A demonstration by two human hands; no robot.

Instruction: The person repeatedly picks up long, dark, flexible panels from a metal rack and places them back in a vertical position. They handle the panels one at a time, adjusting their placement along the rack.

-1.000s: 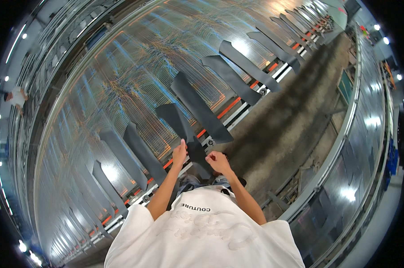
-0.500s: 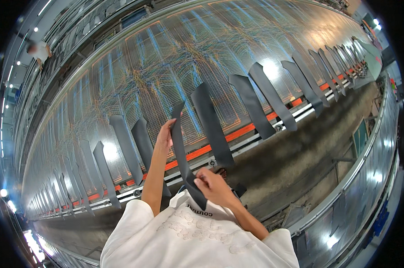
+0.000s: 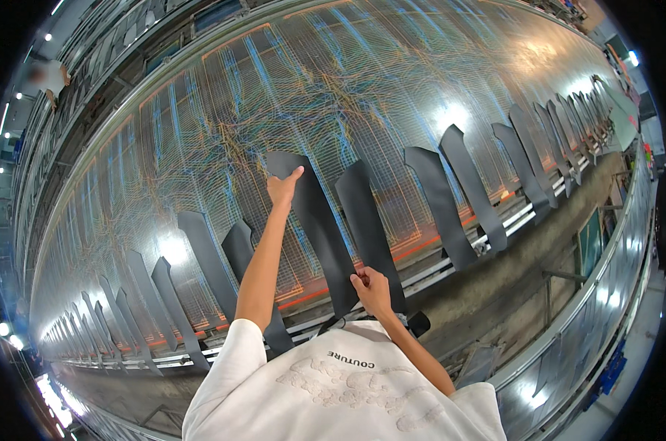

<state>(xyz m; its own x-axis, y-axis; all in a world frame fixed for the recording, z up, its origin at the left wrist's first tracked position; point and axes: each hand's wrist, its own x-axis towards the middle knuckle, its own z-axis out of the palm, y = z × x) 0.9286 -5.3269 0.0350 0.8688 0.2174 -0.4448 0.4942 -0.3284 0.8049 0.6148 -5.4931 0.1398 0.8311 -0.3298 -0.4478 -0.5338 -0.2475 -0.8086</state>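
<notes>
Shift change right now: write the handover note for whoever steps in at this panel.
Left hand: raised, pressing the top end of a dark strip against the wired panel.
Right hand: holding the same strip's lower end near the rail.
Done: a row of similar dark strips already hangs along the panel on both sides.
Left: this strip remains in both hands, not released; whether it is fixed cannot be told.

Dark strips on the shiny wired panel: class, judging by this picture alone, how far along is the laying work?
Done: dark strips already lie in a row along the panel. In hand: the left hand presses one strip's top; the right hand holds its lower end. How many remain cannot be told.
</notes>
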